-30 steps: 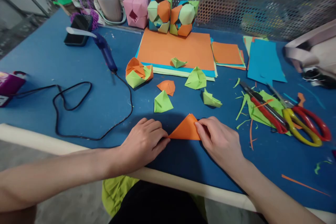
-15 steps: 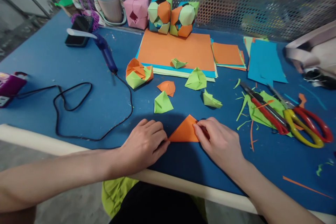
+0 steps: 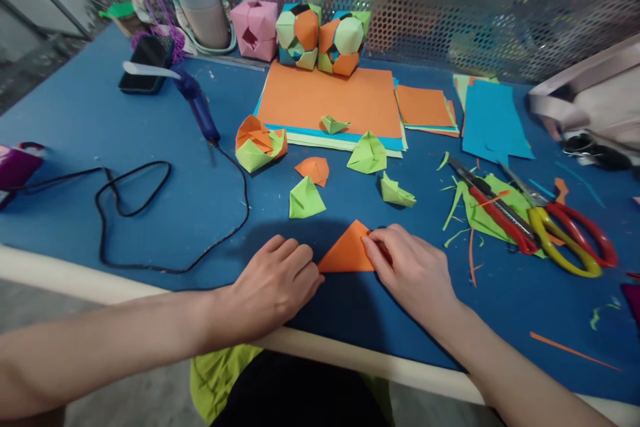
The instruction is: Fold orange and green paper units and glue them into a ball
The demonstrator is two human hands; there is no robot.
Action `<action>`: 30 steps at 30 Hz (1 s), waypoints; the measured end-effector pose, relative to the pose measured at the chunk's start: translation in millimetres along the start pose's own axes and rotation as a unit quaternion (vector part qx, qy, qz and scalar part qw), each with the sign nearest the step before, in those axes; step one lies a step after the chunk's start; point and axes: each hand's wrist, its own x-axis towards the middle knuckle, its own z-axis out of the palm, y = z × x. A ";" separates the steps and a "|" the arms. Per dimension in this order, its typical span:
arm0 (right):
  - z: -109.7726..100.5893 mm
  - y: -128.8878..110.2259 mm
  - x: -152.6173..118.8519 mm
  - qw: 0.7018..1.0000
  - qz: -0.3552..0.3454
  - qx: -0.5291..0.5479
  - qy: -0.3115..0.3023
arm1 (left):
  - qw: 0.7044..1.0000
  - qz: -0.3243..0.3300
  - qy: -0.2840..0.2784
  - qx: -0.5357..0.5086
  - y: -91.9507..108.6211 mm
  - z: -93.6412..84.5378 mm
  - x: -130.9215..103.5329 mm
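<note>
While it lies flat on the blue surface (image 3: 90,120), the orange paper triangle (image 3: 347,253) is pressed between both hands, apex pointing away, long edge running left-right. Its left corner is pinned by the left hand (image 3: 273,283); its right fold is pinched by the right hand (image 3: 410,270).

Single head-worn view, close.
Looks forward and down over blue table (image 3: 75,120); perforated wall (image 3: 450,0) far.
</note>
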 end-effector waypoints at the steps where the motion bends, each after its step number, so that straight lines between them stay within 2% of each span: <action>1: 0.0 -0.1 0.1 1.000 0.001 0.001 0.000 | 1.000 0.013 0.000 0.006 0.1 -0.3 -0.1; 4: 0.2 -0.3 0.2 1.000 0.008 0.003 -0.002 | 0.999 0.032 -0.008 0.021 0.0 -1.1 -0.1; 8: 0.8 0.0 -0.1 1.000 0.010 0.003 -0.008 | 0.999 0.019 -0.020 0.036 -0.9 1.8 -0.7; 15: 0.9 0.9 -0.3 1.000 0.007 -0.003 -0.013 | 0.999 -0.036 -0.014 0.000 -3.1 5.2 0.3; 16: 0.9 1.0 -0.4 1.000 0.008 -0.004 -0.016 | 1.000 -0.019 -0.015 -0.006 -3.7 4.2 0.9; 21: 0.5 -0.7 -1.1 1.000 0.001 -0.029 -0.007 | 0.987 0.145 -0.032 -0.066 -5.6 -2.5 3.4; 25: -0.2 -1.2 -2.1 0.996 -0.017 -0.090 0.004 | 0.982 0.167 -0.067 -0.059 -4.9 -4.3 2.9; 30: -6.5 10.2 -3.9 0.989 -0.015 -0.149 0.007 | 0.980 0.186 -0.062 -0.026 -5.0 -2.2 0.1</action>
